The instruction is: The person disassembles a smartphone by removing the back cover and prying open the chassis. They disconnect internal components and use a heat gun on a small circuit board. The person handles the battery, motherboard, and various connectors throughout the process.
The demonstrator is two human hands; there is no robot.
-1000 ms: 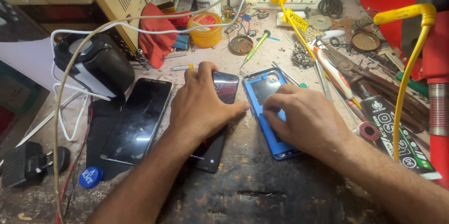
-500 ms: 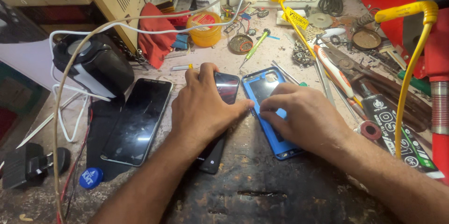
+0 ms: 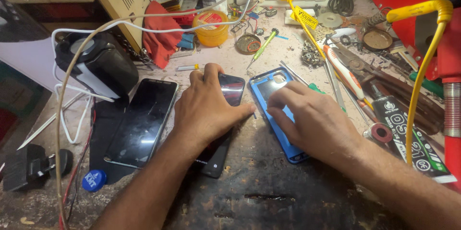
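My left hand (image 3: 206, 110) presses flat, fingers spread, on a dark glossy phone (image 3: 230, 90). Just right of it, my right hand (image 3: 312, 117) rests fingertips on a blue phone frame (image 3: 269, 83), gripping nothing.

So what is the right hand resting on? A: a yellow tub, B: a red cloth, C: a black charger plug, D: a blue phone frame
D: the right hand lies flat on the blue phone frame on the workbench, while the left hand covers a dark phone beside it.
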